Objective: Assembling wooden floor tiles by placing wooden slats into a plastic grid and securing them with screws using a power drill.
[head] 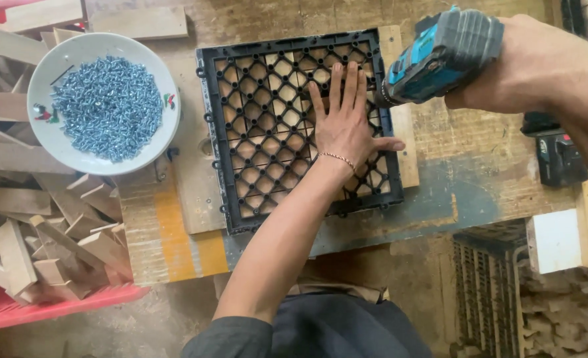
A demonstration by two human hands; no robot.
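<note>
Dozens of short wooden offcuts point(49, 245) lay heaped at the lower left of the frame, pale and rough-sawn, some resting in a red plastic tray point(55, 305) whose edge showed beneath them. Above them, at the upper left, a round white bowl point(42, 73) held a mound of small silvery screws point(108, 106), shiny and tangled together. More wooden slats point(15, 159) ran out under the bowl's left side.

Moving toward the centre, the worn workbench point(479, 172) showed scuffed wood with a yellow painted patch at its lower left and a grey-blue band along its front. On it lay a black plastic grid tile point(267, 126), square, with a lattice of diamond-shaped openings and small loops along its edges; pale wood strips showed through the openings and stuck out past its right side.

Your left hand point(347, 126) pressed flat on the right part of that grid, fingers spread and straight, gripping nothing, a thin chain bracelet at the wrist. Your forearm crossed the tile's lower right corner and hid part of it.

Just right of your fingertips, your right hand point(539, 66) was closed around the handle of a teal and grey cordless drill point(439, 56), its nose pointing at the grid's upper right edge. Further right a black battery pack point(559, 156) sat on the bench, with a white block point(553, 240) below it. At the lower right, a stack of more black grids point(486, 292) stood beside a pile of wood pieces.
</note>
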